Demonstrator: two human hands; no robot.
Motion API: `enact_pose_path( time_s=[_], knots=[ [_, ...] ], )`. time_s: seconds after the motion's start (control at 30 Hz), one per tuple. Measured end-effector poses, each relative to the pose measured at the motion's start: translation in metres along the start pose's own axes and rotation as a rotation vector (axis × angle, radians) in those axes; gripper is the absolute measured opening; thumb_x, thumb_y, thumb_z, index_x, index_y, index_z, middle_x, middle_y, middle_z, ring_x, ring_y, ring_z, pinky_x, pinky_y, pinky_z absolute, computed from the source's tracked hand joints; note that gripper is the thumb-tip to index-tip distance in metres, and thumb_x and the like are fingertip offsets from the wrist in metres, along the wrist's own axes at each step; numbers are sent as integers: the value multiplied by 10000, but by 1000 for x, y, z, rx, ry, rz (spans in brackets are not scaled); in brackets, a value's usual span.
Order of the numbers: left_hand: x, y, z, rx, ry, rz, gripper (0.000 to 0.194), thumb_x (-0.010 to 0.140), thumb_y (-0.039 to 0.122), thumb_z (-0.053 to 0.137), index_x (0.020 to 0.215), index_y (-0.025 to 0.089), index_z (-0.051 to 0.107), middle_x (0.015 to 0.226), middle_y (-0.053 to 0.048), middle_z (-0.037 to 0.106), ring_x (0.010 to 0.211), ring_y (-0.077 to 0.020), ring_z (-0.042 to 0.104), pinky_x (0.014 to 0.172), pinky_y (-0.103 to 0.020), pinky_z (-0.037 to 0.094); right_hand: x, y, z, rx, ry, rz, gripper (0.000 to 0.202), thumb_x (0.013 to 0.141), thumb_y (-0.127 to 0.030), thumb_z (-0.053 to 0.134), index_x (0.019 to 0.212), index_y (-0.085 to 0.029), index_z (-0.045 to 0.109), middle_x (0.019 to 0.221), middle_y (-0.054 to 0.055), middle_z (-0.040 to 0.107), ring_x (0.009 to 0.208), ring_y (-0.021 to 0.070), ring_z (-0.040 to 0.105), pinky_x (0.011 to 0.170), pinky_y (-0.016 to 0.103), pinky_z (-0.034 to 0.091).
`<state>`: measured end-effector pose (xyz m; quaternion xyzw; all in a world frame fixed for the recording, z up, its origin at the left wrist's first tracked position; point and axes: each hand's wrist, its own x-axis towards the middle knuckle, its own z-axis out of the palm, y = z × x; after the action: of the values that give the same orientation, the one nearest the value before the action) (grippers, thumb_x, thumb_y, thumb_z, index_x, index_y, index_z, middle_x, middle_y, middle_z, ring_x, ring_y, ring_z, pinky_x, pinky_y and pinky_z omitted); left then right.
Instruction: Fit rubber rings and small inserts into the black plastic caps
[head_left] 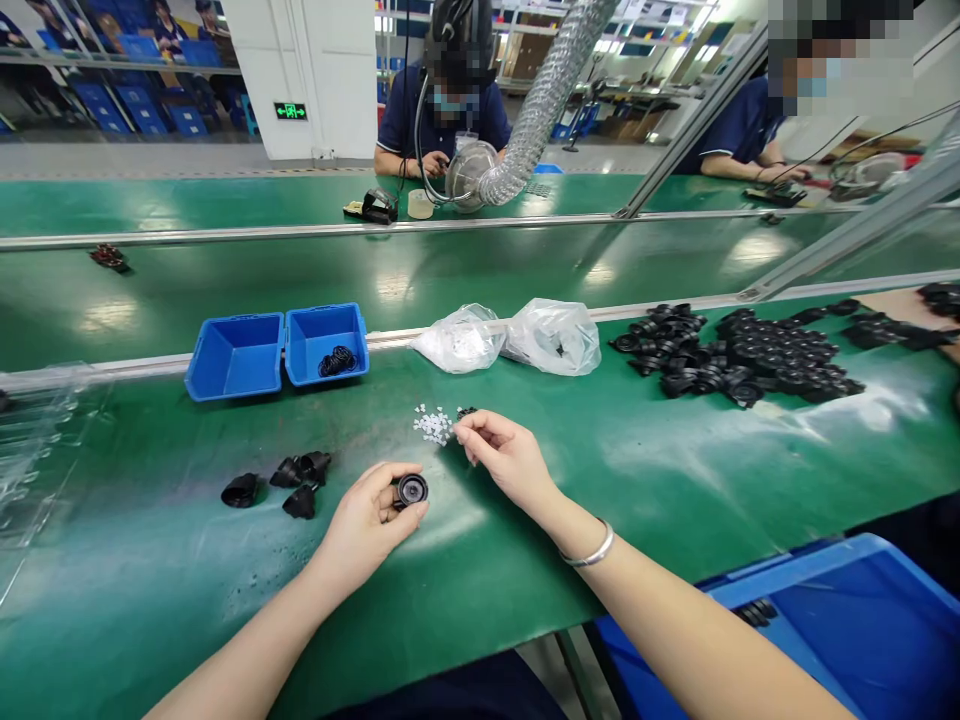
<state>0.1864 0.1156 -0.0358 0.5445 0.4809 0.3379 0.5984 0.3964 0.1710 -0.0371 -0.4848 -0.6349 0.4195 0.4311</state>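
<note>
Between the thumb and fingers of my left hand (375, 510) is a round black part (412, 490), its ringed open face turned up toward the camera. My right hand (506, 455) is at the right edge of a small pile of white pieces (433, 425), thumb and index finger pinched together; anything between the fingertips is too small to make out. Some tiny black pieces (466, 411) lie just behind the right fingers. To the left of my left hand, several black cone-shaped parts (300, 471) rest on the green table (480, 590).
Two blue bins (234, 357) stand at the back left, the right one holding black rings (337, 361). Two plastic bags (551, 337) lie behind the hands. Black parts (780, 355) are heaped at right. A blue crate (862, 620) is below right. Two people work across the belt.
</note>
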Motion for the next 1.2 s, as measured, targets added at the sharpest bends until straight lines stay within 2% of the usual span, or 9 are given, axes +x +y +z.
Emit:
enact_pose_path(
  time_s=[0.07, 0.17, 0.27, 0.33, 0.4, 0.6, 0.93, 1.1, 1.2],
  knots=[
    [0, -1, 1, 28, 8, 3, 323, 804, 270, 631, 1112, 187, 583, 1044, -66, 575, 856, -160, 662, 690, -254, 551, -7, -6, 2, -13, -11, -9, 232, 903, -400, 581, 812, -188, 606, 616, -18, 538, 514, 114, 499, 492, 239, 429],
    [1, -4, 3, -17, -29, -55, 341, 821, 274, 604, 1146, 192, 541, 922, -38, 619, 744, -162, 685, 587, -248, 551, -18, -11, 12, -159, -85, -189, 172, 923, -313, 566, 810, -195, 621, 695, 11, 592, 614, 131, 555, 575, 257, 471],
    [0, -6, 4, -28, -38, -32, 347, 815, 260, 604, 1150, 199, 538, 1005, -55, 640, 846, -188, 705, 715, -302, 594, -30, -10, 25, -321, -198, -406, 122, 948, -226, 517, 889, -197, 619, 777, 39, 634, 709, 153, 592, 649, 284, 495],
    [-1, -6, 3, 51, -16, 14, 352, 809, 230, 601, 1156, 206, 555, 1107, -72, 619, 913, -185, 694, 831, -327, 580, -36, -6, 31, -439, -208, -513, 112, 954, -193, 494, 943, -187, 605, 828, 63, 651, 754, 170, 605, 675, 303, 505],
    [-2, -6, 2, 135, -4, 45, 363, 814, 209, 579, 1177, 209, 557, 1137, -79, 603, 893, -171, 690, 828, -314, 577, -38, -3, 34, -559, -196, -581, 113, 955, -173, 483, 965, -179, 595, 859, 80, 661, 795, 188, 614, 705, 323, 510],
    [-3, -5, 1, 268, 8, 108, 385, 813, 156, 538, 1194, 202, 555, 1142, -77, 595, 800, -134, 677, 761, -269, 573, -40, -1, 34, -705, -168, -641, 123, 952, -154, 475, 996, -171, 589, 844, 83, 661, 775, 199, 608, 693, 335, 508],
    [-4, -3, -1, 392, -25, 146, 418, 820, 128, 511, 1234, 183, 534, 1145, -94, 619, 753, -137, 655, 760, -298, 571, -39, -6, 33, -767, -193, -705, 164, 964, -155, 460, 967, -156, 623, 816, 81, 667, 756, 191, 614, 684, 329, 511],
    [-4, 0, -3, 421, -58, 135, 397, 851, 157, 502, 1242, 209, 541, 1187, -88, 604, 827, -158, 666, 837, -334, 564, -39, -9, 35, -728, -171, -716, 182, 971, -148, 452, 965, -125, 633, 798, 81, 663, 745, 182, 610, 679, 317, 507],
    [-4, 1, -3, 342, -65, 101, 374, 858, 197, 525, 1232, 215, 547, 1201, -87, 600, 927, -182, 675, 873, -334, 563, -35, -14, 31, -697, -219, -721, 182, 973, -159, 451, 962, -141, 632, 804, 72, 663, 742, 174, 606, 680, 307, 505]
  ],
)
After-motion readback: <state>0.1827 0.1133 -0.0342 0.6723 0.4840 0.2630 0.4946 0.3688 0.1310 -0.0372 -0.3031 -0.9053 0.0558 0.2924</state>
